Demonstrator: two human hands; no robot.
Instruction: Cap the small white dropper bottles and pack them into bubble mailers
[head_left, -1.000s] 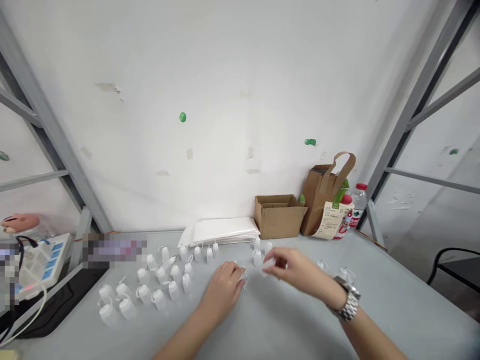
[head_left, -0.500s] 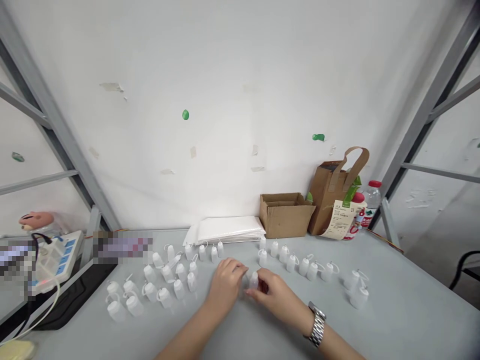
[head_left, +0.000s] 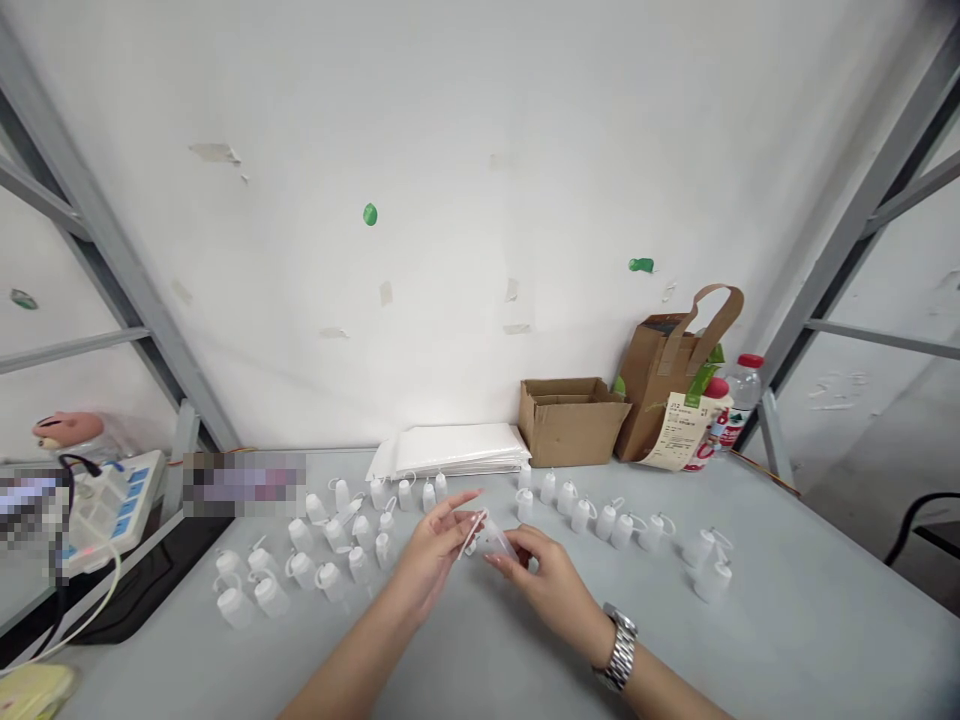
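Near the middle of the grey table, my right hand pinches a small translucent white bottle, which is tilted with its top toward the left. My left hand has its thumb and a finger closed on a thin white strap at the bottle's top, with another finger stretched out above. Several similar bottles with looped straps, one of them a white bottle, stand left of my left hand. More stand to the right, among them a bottle behind my right hand.
White padded envelopes lie against the wall beside an open cardboard box. A brown paper bag and a red-capped bottle stand at the back right. At the far left are a power strip and a black mat.
The bottle between my hands has gone from upright to tilted left. My left hand has turned, showing its fingers on the strap. The view has shifted slightly.
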